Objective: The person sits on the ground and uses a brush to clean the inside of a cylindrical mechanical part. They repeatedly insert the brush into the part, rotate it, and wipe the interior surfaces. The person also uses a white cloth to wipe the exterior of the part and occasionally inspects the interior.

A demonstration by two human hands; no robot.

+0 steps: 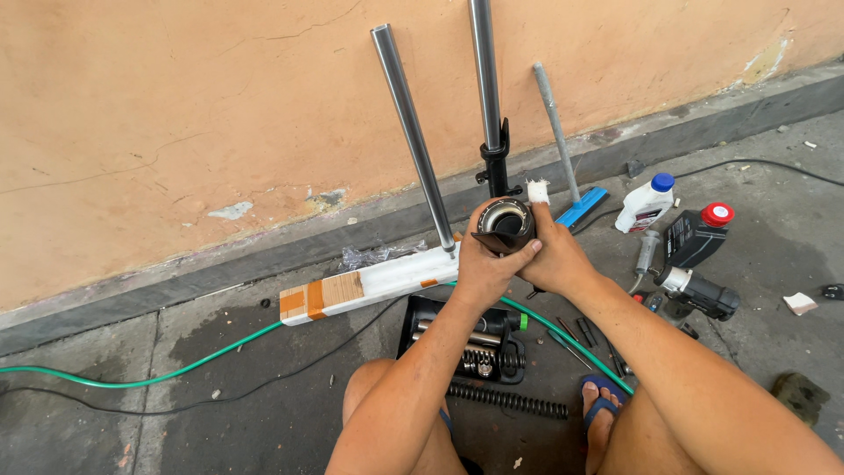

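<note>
**Both hands clamped on fork leg top — handling and containers**

Left hand (pixel 482 268) and right hand (pixel 552 255) both wrap the upper end of a dark fork leg (pixel 505 230), held roughly upright in front of the knees, open mouth toward the camera. Left fingers curl across the front; right hand grips from the other side, one finger wrapped in a white bandage (pixel 537 191). Grip is firm on both sides.

Handling, my read: metal tube, rigid, fairly heavy, likely oily, so slippery. Best hold is the outer body just below the rim, as now; keep fingers out of the mouth and off the seal seat (pixel 505 214).

Outward:
- Black tray (pixel 420 339) on the floor between the knees: holds metal rods, a short coiled part and a green-tipped tool.
- Long coil spring (pixel 508 400) lies on the concrete just beside the tray, not in it.
- White bottle (pixel 645 202) with blue cap, upright, capped; contents not visible.
- Dark bottle (pixel 694 236) with red cap, leaning, capped; level can't be told.
- Power drill (pixel 699 295) lies beside the dark bottle.
- Two chrome tubes (pixel 413 132) lean on the wall.
- Green hose (pixel 176 369) runs across the floor.
</note>
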